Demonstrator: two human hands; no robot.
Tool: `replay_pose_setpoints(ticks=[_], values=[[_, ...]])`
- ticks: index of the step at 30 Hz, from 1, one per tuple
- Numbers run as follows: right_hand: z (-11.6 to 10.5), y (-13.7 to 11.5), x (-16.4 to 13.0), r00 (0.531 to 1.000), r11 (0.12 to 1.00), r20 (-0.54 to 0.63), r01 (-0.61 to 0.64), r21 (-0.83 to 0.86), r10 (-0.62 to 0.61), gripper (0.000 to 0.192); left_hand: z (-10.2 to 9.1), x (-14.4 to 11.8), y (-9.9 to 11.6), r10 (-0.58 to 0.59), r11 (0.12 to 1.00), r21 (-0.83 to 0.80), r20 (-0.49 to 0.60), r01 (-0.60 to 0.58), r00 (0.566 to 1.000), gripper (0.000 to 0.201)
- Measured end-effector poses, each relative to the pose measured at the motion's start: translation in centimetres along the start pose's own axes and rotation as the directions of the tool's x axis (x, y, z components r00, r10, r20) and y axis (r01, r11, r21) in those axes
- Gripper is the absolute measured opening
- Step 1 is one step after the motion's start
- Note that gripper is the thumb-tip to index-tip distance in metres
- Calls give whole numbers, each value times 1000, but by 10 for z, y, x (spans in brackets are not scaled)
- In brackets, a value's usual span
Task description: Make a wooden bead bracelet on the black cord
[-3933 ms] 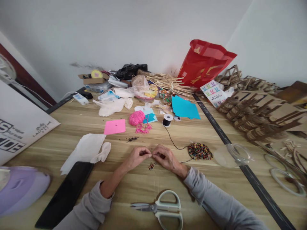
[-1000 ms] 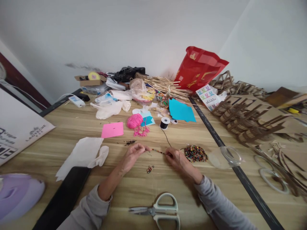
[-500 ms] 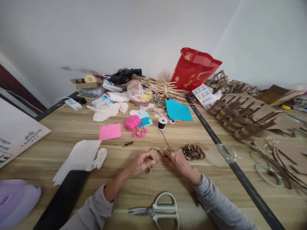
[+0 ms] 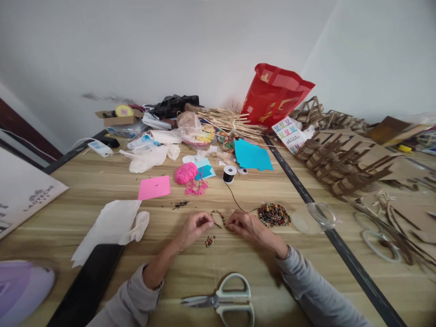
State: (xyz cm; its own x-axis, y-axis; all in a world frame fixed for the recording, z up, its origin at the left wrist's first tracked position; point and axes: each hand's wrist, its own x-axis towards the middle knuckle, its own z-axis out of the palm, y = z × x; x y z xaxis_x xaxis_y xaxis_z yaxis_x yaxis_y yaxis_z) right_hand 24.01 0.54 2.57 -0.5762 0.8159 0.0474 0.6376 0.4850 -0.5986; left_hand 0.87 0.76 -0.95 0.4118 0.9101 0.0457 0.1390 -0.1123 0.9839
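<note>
I see the beaded string (image 4: 218,215) arched between both hands on the worktop (image 4: 102,181): left hand (image 4: 195,225) and right hand (image 4: 242,223) each pinch an end (grip closed); loose beads (image 4: 274,215) lie just right.

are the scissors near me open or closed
Closed: the scissors lie flat on the table, blades together, handle loops side by side.

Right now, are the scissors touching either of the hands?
Apart. The head view shows bare table between the scissors and both the left hand and right hand, which sit farther up.
</note>
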Motion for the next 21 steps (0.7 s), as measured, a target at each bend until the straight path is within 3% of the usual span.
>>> replay_pose_setpoints(ticks=[3, 10, 15, 21], values=[[1, -2, 7, 997, 995, -80, -4, 101, 12, 12, 0, 2, -3, -33, 999, 11, -63, 34, 997, 19], [27, -10, 29, 988, 919, -147, 9, 395, 54, 19, -2, 1, -1, -76, 997, 27, -50, 77, 996, 17], [47, -4, 26, 961, 916, -275, 100, 389, 12, 22, -5, 4, 1, -100, 994, 43, -19, 101, 995, 16], [56, -3, 23, 921, 909, -357, 275, 314, -156, 18, -4, 6, -1, -73, 995, 73, -3, 73, 997, 15]])
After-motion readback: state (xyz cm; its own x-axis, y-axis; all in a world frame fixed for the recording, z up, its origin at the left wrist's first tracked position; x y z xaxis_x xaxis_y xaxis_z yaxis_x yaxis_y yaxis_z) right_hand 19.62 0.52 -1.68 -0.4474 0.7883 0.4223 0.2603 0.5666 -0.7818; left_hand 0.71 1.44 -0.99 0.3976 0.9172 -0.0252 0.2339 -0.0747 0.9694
